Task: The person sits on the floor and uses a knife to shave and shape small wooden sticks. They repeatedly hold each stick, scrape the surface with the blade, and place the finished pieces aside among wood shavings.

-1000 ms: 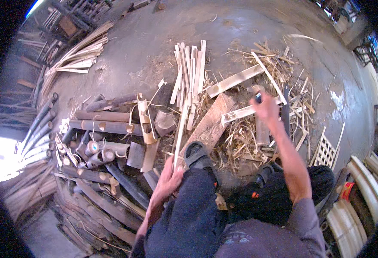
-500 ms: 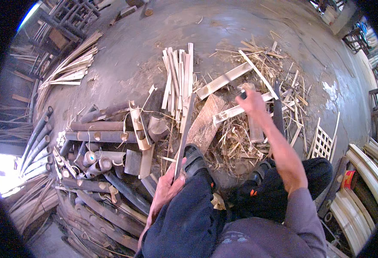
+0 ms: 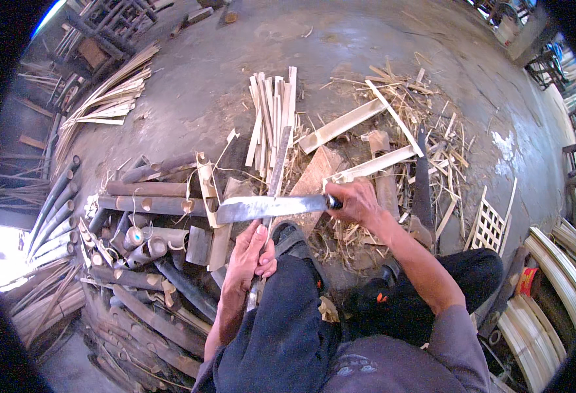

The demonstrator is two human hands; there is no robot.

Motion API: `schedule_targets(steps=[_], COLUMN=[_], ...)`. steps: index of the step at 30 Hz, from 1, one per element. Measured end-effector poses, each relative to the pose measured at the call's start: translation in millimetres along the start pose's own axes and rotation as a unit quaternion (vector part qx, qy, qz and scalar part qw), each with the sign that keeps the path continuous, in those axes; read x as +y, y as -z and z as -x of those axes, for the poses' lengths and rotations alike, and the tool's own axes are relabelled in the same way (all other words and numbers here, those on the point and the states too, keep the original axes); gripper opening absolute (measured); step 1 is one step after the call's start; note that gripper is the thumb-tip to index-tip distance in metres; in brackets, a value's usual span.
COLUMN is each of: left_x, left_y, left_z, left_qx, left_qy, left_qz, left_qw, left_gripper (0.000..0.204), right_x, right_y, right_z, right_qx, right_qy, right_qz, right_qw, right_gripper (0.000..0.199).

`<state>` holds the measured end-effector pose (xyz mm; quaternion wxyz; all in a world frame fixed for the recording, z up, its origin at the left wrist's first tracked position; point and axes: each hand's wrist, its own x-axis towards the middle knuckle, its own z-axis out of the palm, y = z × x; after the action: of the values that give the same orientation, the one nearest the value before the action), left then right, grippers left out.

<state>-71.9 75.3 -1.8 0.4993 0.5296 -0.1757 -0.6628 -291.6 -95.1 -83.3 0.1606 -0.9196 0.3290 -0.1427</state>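
My right hand [image 3: 353, 202] grips the handle of a broad metal blade [image 3: 265, 208] that lies level, pointing left, across a long bamboo strip [image 3: 276, 167]. My left hand [image 3: 249, 257] holds the near end of that strip against my knee; the strip runs away from me toward a wooden chopping block [image 3: 314, 178]. My dark shoe [image 3: 289, 237] rests just below the blade.
A bundle of split pale slats [image 3: 271, 114] lies beyond the block. Cut bamboo tubes [image 3: 147, 204] are heaped on the left. Shavings and longer split pieces [image 3: 393, 131] litter the right. A small lattice panel [image 3: 491, 226] and curved strips [image 3: 553, 268] lie far right.
My right hand has swung the blade down from raised on the right to level across the strip. My left hand has kept its hold on the strip.
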Motion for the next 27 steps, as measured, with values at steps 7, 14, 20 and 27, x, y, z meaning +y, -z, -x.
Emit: schedule_targets(steps=[7,14,20,27], left_x=[-7.8,-17.8,-28.4,51.7], left_y=[19.2,33.9,15.7,-1.4], left_z=[10.5,-124.6,-141.3,-82.1], left_qx=[-0.019,0.098,0.124,0.297], left_qy=[-0.088,-0.404,-0.407,-0.517], left_qz=[-0.204,-0.143,-0.144,-0.006], left_qw=[0.975,0.898,0.894,0.803], left_gripper=[0.040,0.020,0.023,0.027], right_x=[137.9,10.3,-39.8,-79.8], right_y=[18.7,25.5,-28.0,-54.0], right_z=[35.8,35.9,91.8,83.3], right_qx=[0.223,0.087,0.044,0.011], right_qy=[-0.423,-0.424,-0.398,-0.313], right_qz=[0.020,-0.228,-0.296,-0.362], right_qw=[0.878,0.872,0.867,0.878], right_gripper=[0.031,0.033,0.042,0.043])
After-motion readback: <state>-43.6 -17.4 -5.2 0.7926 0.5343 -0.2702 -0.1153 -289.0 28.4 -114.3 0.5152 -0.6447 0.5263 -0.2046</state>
